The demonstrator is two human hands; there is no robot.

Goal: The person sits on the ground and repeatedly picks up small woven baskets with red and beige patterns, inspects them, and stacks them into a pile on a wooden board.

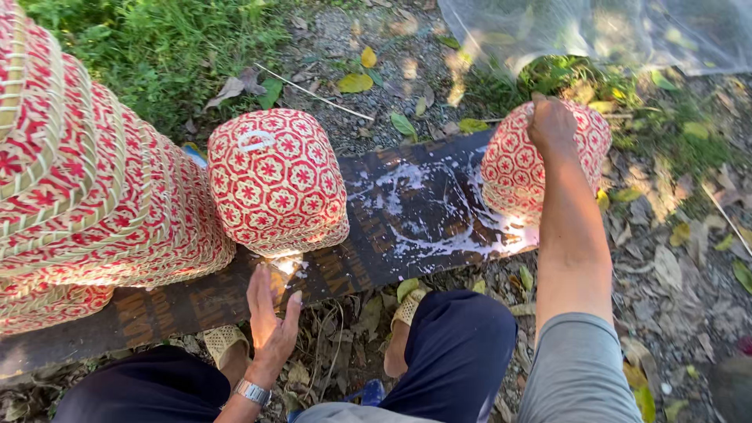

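My right hand (551, 125) rests on top of a red and white woven basket (517, 168) standing at the right end of a dark wooden plank (407, 227), fingers curled over its far rim. My left hand (270, 317) hovers open, fingers spread, just in front of the plank below a second red and white woven basket (274, 180) with a white handle on its top. It touches nothing. White liquid smears (427, 207) cover the plank between the two baskets.
A stack of several larger red woven baskets (86, 188) fills the left side. Grass (157, 47) lies behind, dry leaves and dirt (681, 258) to the right, a clear plastic sheet (611, 31) at top right. My knees and sandalled feet are below.
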